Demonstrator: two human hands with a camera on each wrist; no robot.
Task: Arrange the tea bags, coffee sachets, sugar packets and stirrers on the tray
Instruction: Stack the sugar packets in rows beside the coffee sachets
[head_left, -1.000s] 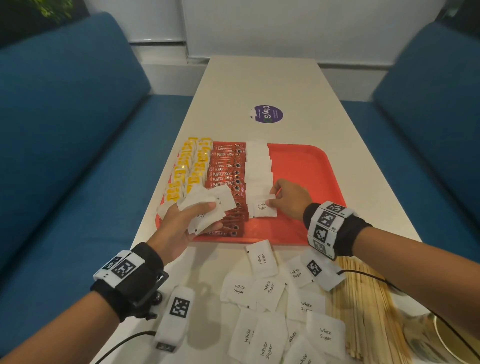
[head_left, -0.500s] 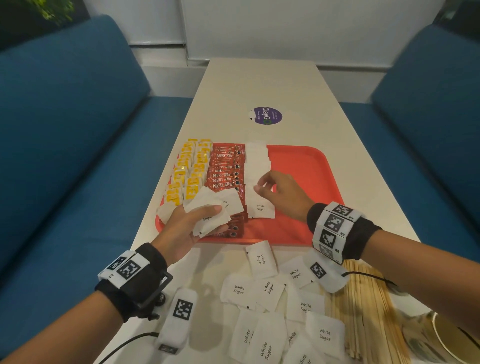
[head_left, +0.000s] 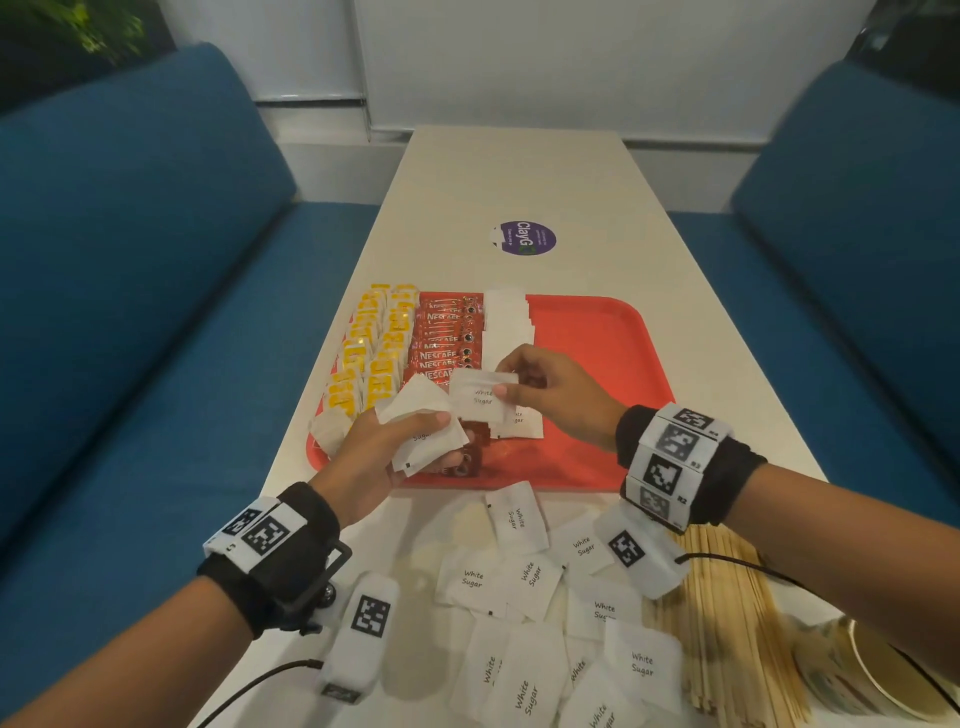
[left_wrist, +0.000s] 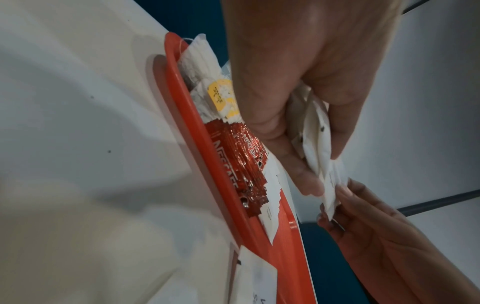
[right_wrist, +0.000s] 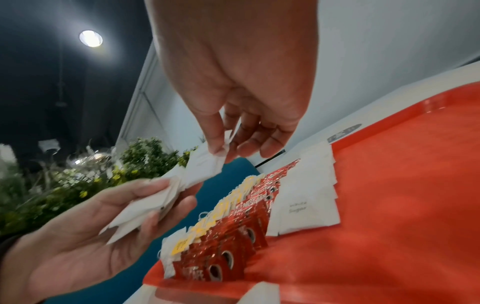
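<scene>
A red tray (head_left: 597, 364) holds rows of yellow tea bags (head_left: 374, 358), red coffee sachets (head_left: 447, 338) and a column of white sugar packets (head_left: 506, 322). Above the tray's near left part, my left hand (head_left: 384, 452) grips a fanned stack of sugar packets (head_left: 421, 415). My right hand (head_left: 550, 395) pinches the corner of one white sugar packet (head_left: 480, 397) at the top of that stack. In the right wrist view the thumb and forefinger pinch this packet (right_wrist: 205, 166) beside the left hand's stack (right_wrist: 145, 205). Wooden stirrers (head_left: 727, 613) lie on the table at the near right.
Loose sugar packets (head_left: 519, 613) are scattered on the white table (head_left: 519, 176) in front of the tray. A purple round sticker (head_left: 523, 238) lies beyond the tray. A paper cup rim (head_left: 893, 680) shows at the near right. Blue sofas (head_left: 130, 260) flank both sides.
My right hand left the sugar column on the tray, moved left and up, and now pinches a packet from the left hand's stack. The left hand shifted slightly right.
</scene>
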